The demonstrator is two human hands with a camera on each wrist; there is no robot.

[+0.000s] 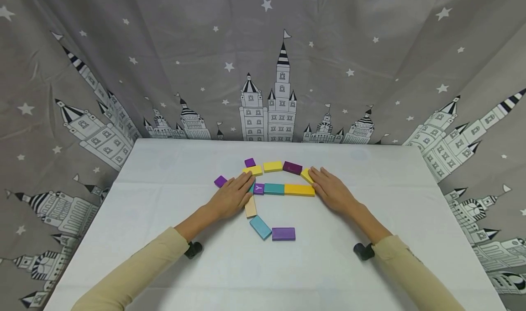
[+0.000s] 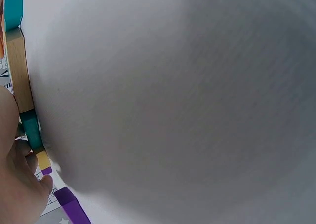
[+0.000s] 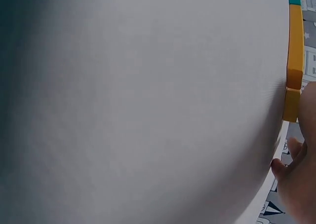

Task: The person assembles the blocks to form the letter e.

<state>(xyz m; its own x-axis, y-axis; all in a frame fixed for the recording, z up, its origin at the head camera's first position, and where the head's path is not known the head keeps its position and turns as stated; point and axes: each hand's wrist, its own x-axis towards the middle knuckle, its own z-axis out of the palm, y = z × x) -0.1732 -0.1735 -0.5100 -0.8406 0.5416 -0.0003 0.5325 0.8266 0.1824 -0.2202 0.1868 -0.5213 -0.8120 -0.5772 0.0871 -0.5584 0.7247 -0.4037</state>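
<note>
Wooden blocks form an outline like a letter "e" on the white table. My left hand lies over its left side, fingers stretched out. Its fingertips touch a teal block, largely covered, near a yellow block. A plain wooden block sits beside its thumb side. My right hand rests at the right end, fingers extended, on a partly hidden yellow block. Near its thumb ends a long orange-yellow block. In the right wrist view its underside is hidden.
A purple block lettered Y and a teal block continue the middle bar. Above are a yellow block and a dark purple block. Below lie a blue block and a purple block. Loose purple blocks sit left.
</note>
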